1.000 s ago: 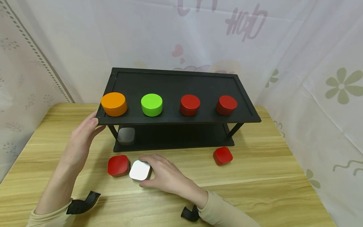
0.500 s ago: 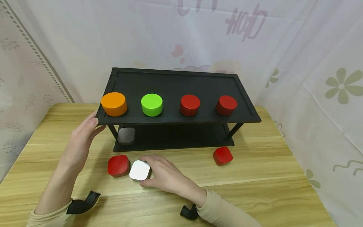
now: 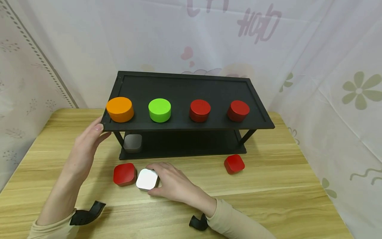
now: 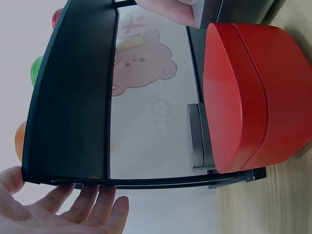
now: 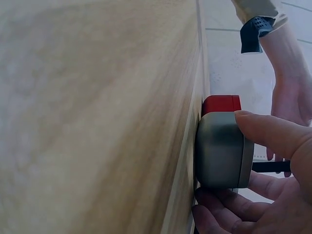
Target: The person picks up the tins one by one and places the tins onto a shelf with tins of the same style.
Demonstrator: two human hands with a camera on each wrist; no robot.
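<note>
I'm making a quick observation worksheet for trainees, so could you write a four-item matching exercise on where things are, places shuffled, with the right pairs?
Things
1. Lime-green round box
2. Dark grey, metal-looking rounded-square box
3. Silver, metal-looking rounded-square box
4. Person's left hand

Places
A. On the lower tier of the black two-tier rack
B. Held in the person's right hand
C. Touching the front left corner of the upper tier
D. On the upper tier, between an orange round box and a red round box

Pairs: 1-D, 2-A, 3-B, 4-C
</note>
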